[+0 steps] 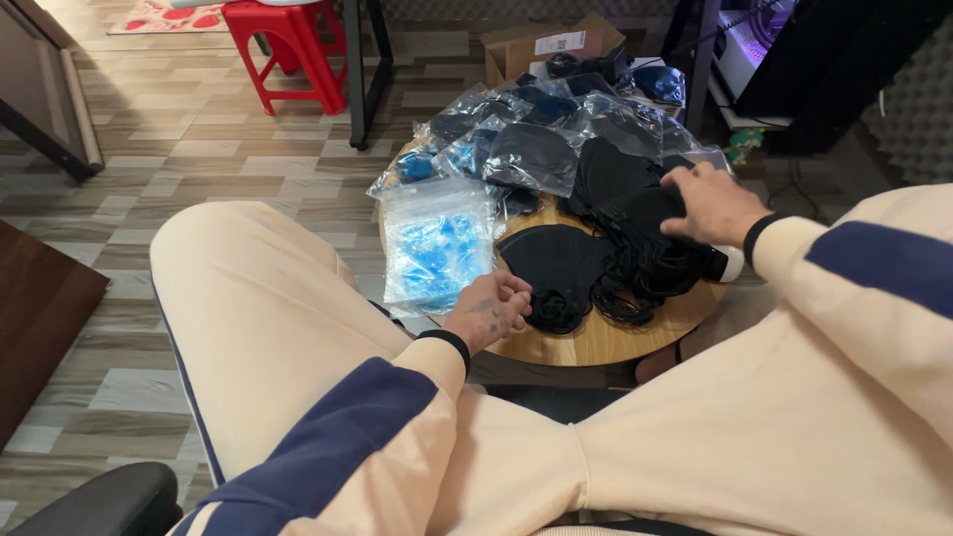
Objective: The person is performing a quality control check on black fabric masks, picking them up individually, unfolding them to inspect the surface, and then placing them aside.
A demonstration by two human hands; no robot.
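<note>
Several sealed clear bags of black masks are heaped at the far side of the round wooden table, while loose black masks lie unbagged at the near side. The left hand is curled, pinching one mask's edge; the right hand lies flat, fingers spread, on the pile, so much looks left to bag

A room at home, used as a small packing corner.

Wood-look plank flooring runs under a low round wooden table heaped with black face masks and clear plastic bags (some hold blue pieces). A red plastic stool stands near a patterned rug, and an open cardboard box sits on the floor behind the table. Dark foam wall panels and a lit computer case fill the right corner; a chair armrest shows at lower left.
</note>
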